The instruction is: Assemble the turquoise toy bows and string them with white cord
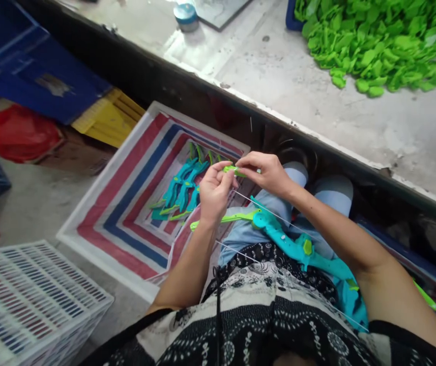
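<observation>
Above my lap, my left hand [216, 190] and my right hand [265, 173] are closed together on a small bright green plastic piece [236, 170]. The left fingers wrap one end of it while the right fingers pinch the other. A thin white string [261, 206] runs down from the piece toward my lap. Across my thighs lies a long teal plastic part [286, 244] with a light green arm [236, 217] at its left end. Its exact kind I cannot make out. My left forearm hides part of the green arm.
At my left, a bin lined with a striped sheet [114, 218] holds several teal-and-green plastic assemblies [185, 183]. A white slotted crate [30, 295] stands nearby. On the worktable [248, 66] are a blue-lidded jar [186, 18] and a heap of green pieces [378, 46].
</observation>
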Available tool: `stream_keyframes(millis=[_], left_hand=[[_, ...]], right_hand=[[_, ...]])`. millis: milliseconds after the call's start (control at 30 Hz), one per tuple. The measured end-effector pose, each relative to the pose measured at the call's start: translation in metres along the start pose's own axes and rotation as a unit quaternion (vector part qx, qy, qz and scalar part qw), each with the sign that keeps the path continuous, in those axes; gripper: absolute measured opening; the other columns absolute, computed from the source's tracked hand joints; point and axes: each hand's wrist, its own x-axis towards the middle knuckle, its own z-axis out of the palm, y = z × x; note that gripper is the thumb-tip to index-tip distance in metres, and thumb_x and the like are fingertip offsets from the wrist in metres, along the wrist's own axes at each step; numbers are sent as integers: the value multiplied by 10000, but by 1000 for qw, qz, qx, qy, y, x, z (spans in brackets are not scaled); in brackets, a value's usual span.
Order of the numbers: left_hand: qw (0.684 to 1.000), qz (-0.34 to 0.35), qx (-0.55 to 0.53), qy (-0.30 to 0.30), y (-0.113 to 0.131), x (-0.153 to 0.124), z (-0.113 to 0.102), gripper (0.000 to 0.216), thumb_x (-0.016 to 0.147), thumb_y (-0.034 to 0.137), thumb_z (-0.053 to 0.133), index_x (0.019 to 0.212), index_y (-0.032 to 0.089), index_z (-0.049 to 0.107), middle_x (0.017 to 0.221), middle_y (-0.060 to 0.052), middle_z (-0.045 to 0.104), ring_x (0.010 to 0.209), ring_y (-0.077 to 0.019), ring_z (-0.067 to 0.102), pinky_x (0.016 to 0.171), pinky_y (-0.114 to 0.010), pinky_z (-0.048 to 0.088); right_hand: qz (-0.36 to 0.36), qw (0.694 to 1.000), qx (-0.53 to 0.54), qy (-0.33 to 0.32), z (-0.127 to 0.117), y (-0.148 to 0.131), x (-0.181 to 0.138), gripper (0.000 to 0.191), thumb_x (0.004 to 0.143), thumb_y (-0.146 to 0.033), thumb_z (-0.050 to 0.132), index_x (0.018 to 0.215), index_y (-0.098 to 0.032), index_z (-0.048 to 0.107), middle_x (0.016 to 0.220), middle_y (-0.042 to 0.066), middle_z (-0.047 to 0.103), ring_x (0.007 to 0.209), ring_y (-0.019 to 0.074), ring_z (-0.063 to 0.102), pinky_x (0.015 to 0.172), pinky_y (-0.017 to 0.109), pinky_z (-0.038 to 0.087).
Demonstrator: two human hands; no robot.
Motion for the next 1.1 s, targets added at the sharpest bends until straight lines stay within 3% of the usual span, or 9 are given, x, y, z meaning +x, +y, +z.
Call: stream_keyframes(millis=[200, 433, 533, 633, 733, 800, 867, 1000, 1100], left_hand=[[1000, -7, -2, 8, 5, -2, 5, 335, 735, 390, 782, 957, 183, 639, 539, 62, 567, 499, -74, 513, 529, -187, 408], [998, -56, 42, 3, -4, 3, 9, 305, 719, 323, 766, 922, 199, 575, 512, 84, 512, 414, -77, 431, 447, -194, 336], [991, 2, 127, 43, -12, 6, 10, 142, 765, 268, 705, 814, 195, 593, 675, 14, 594, 591, -121, 559, 542, -215, 419], [977, 111, 162, 78, -15, 5, 14, 32, 816, 217, 635, 846, 204, 634, 977, -54, 653, 899, -167, 607, 766, -259, 467], [974, 156, 158, 53, -14, 5, 20, 88, 836, 199, 585, 830, 224, 670, 907, -45, 657, 894, -180, 591, 862, -303, 446], [976, 151, 157, 20, -10, 9, 22, 120, 804, 199, 600, 732, 218, 695, 854, -51, 656, 881, -192, 583, 875, -318, 437], [987, 107, 123, -1, -5, 16, 22, 144, 787, 234, 612, 696, 199, 717, 854, -64, 668, 897, -199, 588, 889, -327, 431], [998, -60, -13, -10, 6, 29, 15, 217, 742, 362, 671, 738, 150, 715, 792, -60, 680, 784, -182, 614, 805, -322, 470], [996, -48, 53, 48, 11, 32, 5, 157, 641, 294, 737, 659, 154, 668, 794, -50, 680, 782, -174, 616, 749, -286, 486]], right_hand=[[-19, 999, -32, -34, -10, 1, 7, 171, 923, -265, 536, 839, -161, 644, 880, 55, 663, 811, 144, 598, 751, 263, 465], [-1, 997, -73, -36, -12, -8, 5, 148, 905, -234, 515, 792, -174, 590, 802, 35, 641, 697, 129, 551, 653, 243, 412], [20, 991, -127, -38, -19, -2, 9, 132, 888, -228, 532, 778, -181, 587, 774, 37, 645, 694, 140, 573, 631, 246, 401], [62, 986, -150, 48, -40, 22, 22, 121, 874, -247, 561, 772, -186, 584, 753, 31, 652, 693, 148, 598, 647, 256, 434], [119, 959, -125, 225, -64, 43, 33, 130, 905, -267, 511, 832, -178, 570, 730, 16, 640, 630, 138, 600, 636, 272, 476], [135, 936, -100, 310, -66, 39, 33, 156, 931, -286, 474, 868, -174, 563, 744, 17, 639, 621, 138, 607, 624, 282, 496], [106, 944, -80, 303, -50, 19, 24, 164, 937, -294, 483, 853, -182, 568, 811, 38, 658, 718, 158, 641, 682, 305, 521], [-13, 981, -35, 192, 11, -22, -5, 152, 928, -230, 515, 799, -197, 586, 937, 70, 658, 1005, 199, 626, 889, 358, 507], [-16, 978, -14, 205, 43, -22, -13, 126, 907, -208, 553, 793, -192, 605, 918, 66, 624, 969, 193, 605, 858, 353, 509]])
